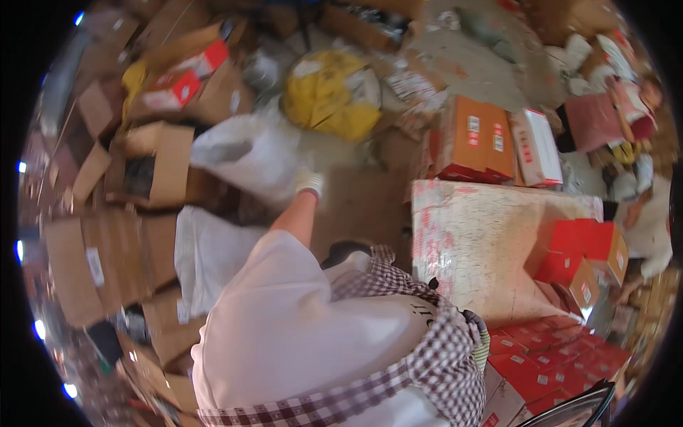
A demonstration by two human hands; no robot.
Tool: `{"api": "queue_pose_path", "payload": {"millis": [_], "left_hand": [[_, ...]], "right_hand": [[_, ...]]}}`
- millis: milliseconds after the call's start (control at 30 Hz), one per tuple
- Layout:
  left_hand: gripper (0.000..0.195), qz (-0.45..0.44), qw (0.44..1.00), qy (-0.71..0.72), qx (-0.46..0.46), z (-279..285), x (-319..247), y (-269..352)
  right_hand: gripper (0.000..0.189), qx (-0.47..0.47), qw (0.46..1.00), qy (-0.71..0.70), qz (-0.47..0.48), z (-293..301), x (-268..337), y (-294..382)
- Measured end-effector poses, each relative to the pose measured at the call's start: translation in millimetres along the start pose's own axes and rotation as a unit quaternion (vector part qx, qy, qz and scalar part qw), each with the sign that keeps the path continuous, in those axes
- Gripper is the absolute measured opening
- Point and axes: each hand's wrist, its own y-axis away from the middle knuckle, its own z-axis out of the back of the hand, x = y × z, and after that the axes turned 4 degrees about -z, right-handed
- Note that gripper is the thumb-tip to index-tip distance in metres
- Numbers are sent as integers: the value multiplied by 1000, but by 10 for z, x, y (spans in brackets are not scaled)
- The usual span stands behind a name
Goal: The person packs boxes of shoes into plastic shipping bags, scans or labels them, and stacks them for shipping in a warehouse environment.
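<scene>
My left hand (308, 180), in a pale knitted glove, reaches forward to the right edge of a white plastic sack (251, 152). Motion blur hides its fingers, so I cannot tell whether they grip the sack. A second white sack (213, 256) lies nearer, over cardboard at my left. At my right side, my right hand (479, 339) shows only as part of a dark and green-striped glove. Checked cloth (448, 347) covers much of it, and its fingers are hidden. Stacked red boxes (533, 368) are close beside that hand.
A worn white tabletop (475, 240) at the right bears red-and-brown boxes (573, 256). Behind it stands an orange carton (475, 139). Open cartons (173, 165) crowd the left. A yellow round bundle (331, 96) is on the floor ahead. Another person (603, 117) is at far right.
</scene>
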Motion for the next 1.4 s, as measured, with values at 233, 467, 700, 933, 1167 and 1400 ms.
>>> {"api": "queue_pose_path", "payload": {"millis": [233,467,700,933,1167,1400], "left_hand": [[87,112,990,-71,38,1190,1646,404],[63,111,988,-72,82,1393,1243,486],[48,-133,986,-97,40,810,1353,298],[43,-412,894,-123,127,-426,1153,666],[28,-463,707,293,447,-327,-2117,3110],[34,-687,479,287,464,1320,-3816,5899]], "right_hand": [[31,129,976,170,-30,179,-148,-505],[22,199,973,105,-46,4,-603,-271],[28,77,987,135,27,559,-898,129],[36,29,991,119,50,650,-423,889],[49,101,951,128,261,893,226,2190],[45,-271,673,82,683,2039,-43,3918]]}}
